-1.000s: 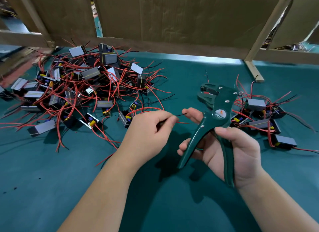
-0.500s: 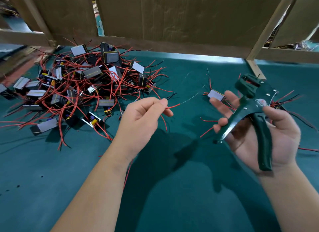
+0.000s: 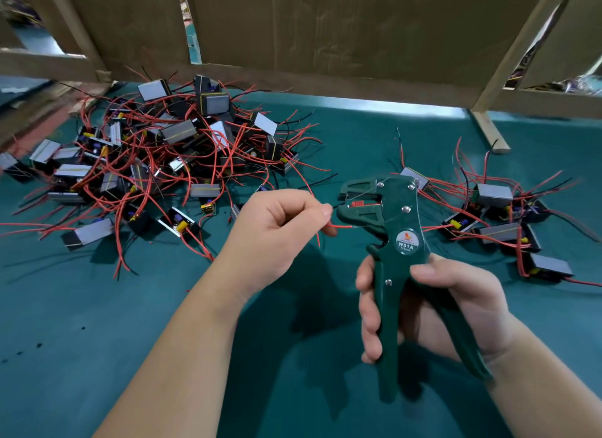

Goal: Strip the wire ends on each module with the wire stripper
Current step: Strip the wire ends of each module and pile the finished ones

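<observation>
My right hand (image 3: 456, 304) grips the handles of a dark green wire stripper (image 3: 395, 232), head up, its jaws pointing left. My left hand (image 3: 277, 232) pinches a red wire (image 3: 340, 225) between thumb and forefinger; the wire's end reaches the lower edge of the stripper's jaws. The module on that wire is hidden under my left hand. A big heap of black modules with red and black wires (image 3: 169, 157) lies at the left. A smaller group of modules (image 3: 495, 216) lies at the right, behind the stripper.
The work surface is a teal mat (image 3: 97, 356). Brown cardboard panels (image 3: 325, 33) and a wooden frame post (image 3: 488, 131) close off the back edge.
My right hand has swung the stripper back left and down, from near the right group toward my left hand. My left hand still pinches the red wire, whose end now meets the jaws.
</observation>
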The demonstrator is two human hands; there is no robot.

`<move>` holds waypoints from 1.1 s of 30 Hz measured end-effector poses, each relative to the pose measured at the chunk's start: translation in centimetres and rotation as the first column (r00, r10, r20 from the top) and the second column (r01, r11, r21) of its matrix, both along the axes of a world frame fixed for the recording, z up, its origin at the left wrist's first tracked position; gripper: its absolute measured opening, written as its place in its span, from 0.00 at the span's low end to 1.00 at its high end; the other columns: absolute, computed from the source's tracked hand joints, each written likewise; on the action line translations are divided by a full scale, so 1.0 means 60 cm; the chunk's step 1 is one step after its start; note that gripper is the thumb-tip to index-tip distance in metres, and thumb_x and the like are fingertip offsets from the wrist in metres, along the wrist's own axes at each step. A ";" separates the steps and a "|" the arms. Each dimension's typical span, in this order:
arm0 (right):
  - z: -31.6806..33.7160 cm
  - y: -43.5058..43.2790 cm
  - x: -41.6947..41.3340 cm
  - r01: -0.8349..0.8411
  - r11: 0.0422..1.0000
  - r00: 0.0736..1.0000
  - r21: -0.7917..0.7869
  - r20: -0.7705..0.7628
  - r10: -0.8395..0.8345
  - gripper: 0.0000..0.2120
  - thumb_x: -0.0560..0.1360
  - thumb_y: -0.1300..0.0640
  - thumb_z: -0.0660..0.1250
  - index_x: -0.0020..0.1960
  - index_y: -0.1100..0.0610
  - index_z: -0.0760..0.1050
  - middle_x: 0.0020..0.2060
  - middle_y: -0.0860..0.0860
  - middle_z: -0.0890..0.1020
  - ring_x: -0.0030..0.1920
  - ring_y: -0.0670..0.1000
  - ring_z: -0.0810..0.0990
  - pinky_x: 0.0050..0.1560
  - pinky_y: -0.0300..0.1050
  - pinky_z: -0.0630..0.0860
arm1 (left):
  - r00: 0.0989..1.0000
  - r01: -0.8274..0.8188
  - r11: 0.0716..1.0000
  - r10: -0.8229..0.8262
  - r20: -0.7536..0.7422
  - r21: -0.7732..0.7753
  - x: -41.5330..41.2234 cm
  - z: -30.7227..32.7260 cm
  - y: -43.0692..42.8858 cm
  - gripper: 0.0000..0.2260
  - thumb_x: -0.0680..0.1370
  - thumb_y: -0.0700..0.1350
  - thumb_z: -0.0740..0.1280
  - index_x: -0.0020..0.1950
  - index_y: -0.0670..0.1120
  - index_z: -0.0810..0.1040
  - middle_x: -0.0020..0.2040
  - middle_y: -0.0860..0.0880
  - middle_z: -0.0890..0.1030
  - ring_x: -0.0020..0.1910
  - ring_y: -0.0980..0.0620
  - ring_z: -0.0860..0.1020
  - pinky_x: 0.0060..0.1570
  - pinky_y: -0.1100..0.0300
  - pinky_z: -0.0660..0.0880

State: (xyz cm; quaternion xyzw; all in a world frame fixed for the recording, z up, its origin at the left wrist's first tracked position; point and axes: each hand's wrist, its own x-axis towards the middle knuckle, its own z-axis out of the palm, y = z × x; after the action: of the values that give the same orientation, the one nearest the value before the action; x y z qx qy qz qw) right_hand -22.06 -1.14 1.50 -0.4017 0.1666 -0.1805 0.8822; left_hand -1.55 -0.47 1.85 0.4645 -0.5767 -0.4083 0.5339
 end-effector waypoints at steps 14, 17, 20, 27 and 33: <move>-0.013 0.001 -0.003 -0.029 0.994 0.999 -0.101 -0.027 0.026 0.14 0.70 0.52 0.70 0.50 0.61 0.76 0.37 0.61 0.81 0.35 0.60 0.81 0.42 0.66 0.60 | 0.994 0.087 0.996 -0.086 -0.068 0.023 0.005 0.004 0.006 0.11 0.67 0.53 0.64 0.31 0.48 0.81 0.21 0.45 0.60 0.20 0.55 0.56 0.23 0.65 0.51; -0.012 -0.001 -0.003 -0.030 0.995 0.999 -0.097 -0.022 0.028 0.15 0.70 0.52 0.69 0.50 0.61 0.76 0.37 0.61 0.81 0.36 0.61 0.81 0.42 0.61 0.63 | 0.988 0.118 0.992 -0.113 -0.102 0.038 0.006 0.003 0.006 0.11 0.68 0.53 0.64 0.32 0.48 0.82 0.20 0.50 0.59 0.21 0.54 0.54 0.23 0.66 0.50; -0.011 -0.003 -0.006 -0.013 0.996 0.999 -0.092 -0.034 0.010 0.16 0.69 0.51 0.70 0.50 0.62 0.76 0.37 0.61 0.81 0.36 0.61 0.81 0.43 0.59 0.66 | 0.987 0.133 0.989 -0.125 -0.105 0.071 0.004 0.004 0.006 0.09 0.71 0.50 0.66 0.34 0.49 0.82 0.20 0.52 0.58 0.21 0.54 0.53 0.23 0.63 0.48; -0.013 -0.005 -0.008 -0.002 0.994 0.998 -0.108 -0.064 -0.005 0.16 0.68 0.51 0.71 0.50 0.61 0.76 0.37 0.62 0.80 0.35 0.63 0.80 0.43 0.58 0.69 | 0.992 0.127 0.991 -0.127 -0.014 0.035 0.006 0.008 0.005 0.14 0.75 0.42 0.61 0.32 0.51 0.82 0.19 0.57 0.66 0.19 0.62 0.60 0.22 0.72 0.57; -0.016 -0.003 -0.006 -0.017 0.992 0.997 -0.122 -0.079 0.008 0.16 0.69 0.52 0.71 0.50 0.63 0.75 0.36 0.63 0.80 0.35 0.62 0.80 0.42 0.58 0.70 | 0.995 0.101 0.994 -0.101 -0.003 0.028 0.011 0.008 0.006 0.10 0.72 0.41 0.63 0.33 0.45 0.81 0.19 0.57 0.64 0.20 0.62 0.60 0.22 0.72 0.57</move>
State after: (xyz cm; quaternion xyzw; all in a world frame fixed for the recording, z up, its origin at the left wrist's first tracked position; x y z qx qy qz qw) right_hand -22.43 -1.34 0.54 -0.4630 0.1872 -0.1688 0.8497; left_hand -0.90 -0.13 2.31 0.4420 -0.5932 -0.4433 0.5062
